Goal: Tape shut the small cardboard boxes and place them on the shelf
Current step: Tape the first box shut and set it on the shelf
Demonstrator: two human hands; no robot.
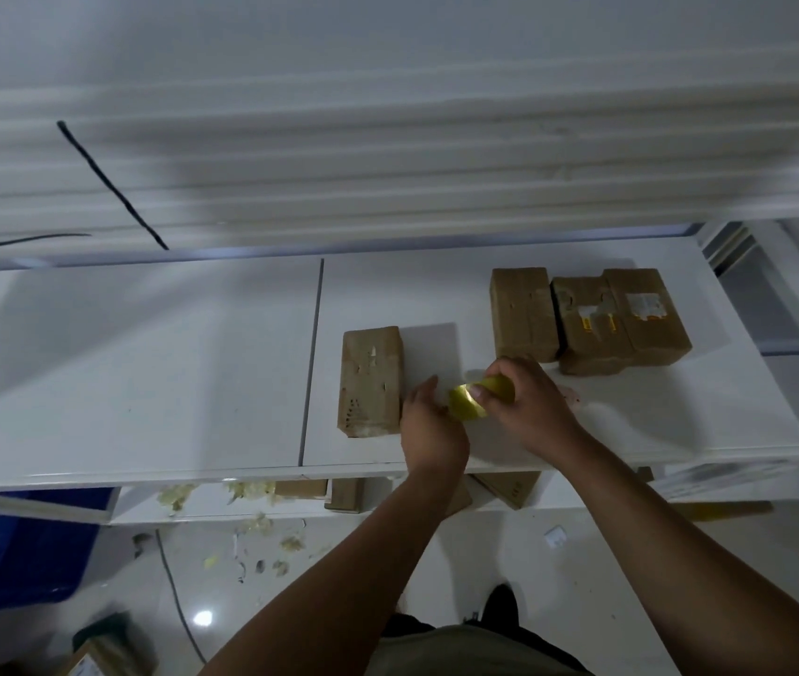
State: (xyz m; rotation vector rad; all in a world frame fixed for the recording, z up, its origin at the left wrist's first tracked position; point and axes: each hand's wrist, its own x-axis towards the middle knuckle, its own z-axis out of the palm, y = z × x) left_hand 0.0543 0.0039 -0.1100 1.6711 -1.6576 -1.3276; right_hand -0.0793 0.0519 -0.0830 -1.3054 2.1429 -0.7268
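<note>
A small brown cardboard box (371, 380) lies on the white shelf board (144, 363), just left of my hands. Both hands hold a yellowish roll of tape (473, 400) above the board. My left hand (429, 429) grips its lower left side. My right hand (529, 407) pinches the roll from the right, with fingertips on the tape. Three more brown boxes sit together at the back right: a plain box (523, 314), a middle box with torn labels (588, 329) and a right box with a label (646, 314).
A higher white shelf (388, 153) overhangs the back of the board. Below the board, a lower shelf holds more boxes (509, 487) and tape scraps (241, 492). A blue bin (22, 548) stands at the lower left. Scraps and a cable litter the floor.
</note>
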